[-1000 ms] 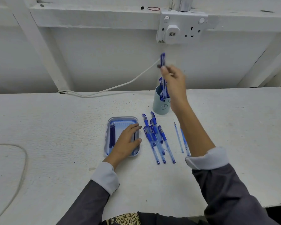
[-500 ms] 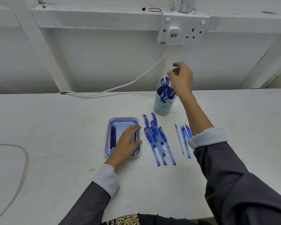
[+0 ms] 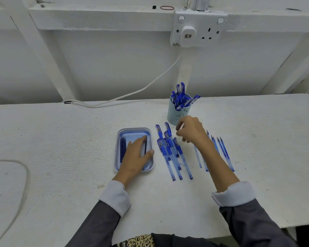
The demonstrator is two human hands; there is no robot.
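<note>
Dropping from above the cup [image 3: 174, 113], the right hand [image 3: 191, 130] is now hovering just in front of it, over the top ends of the capped pens [image 3: 169, 154] lying side by side on the tabletop [image 3: 61, 148]. Its fingers are curling inward, and I cannot tell whether its grip is pinching anything. The left hand [image 3: 135, 154] is resting flat in the tray [image 3: 134, 130], grip apart, fingers lying straight beside the dark refills [image 3: 122, 145].

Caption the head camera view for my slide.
Left hand rests flat on the blue tray; right hand hovers over loose pens before the pen cup.
</note>
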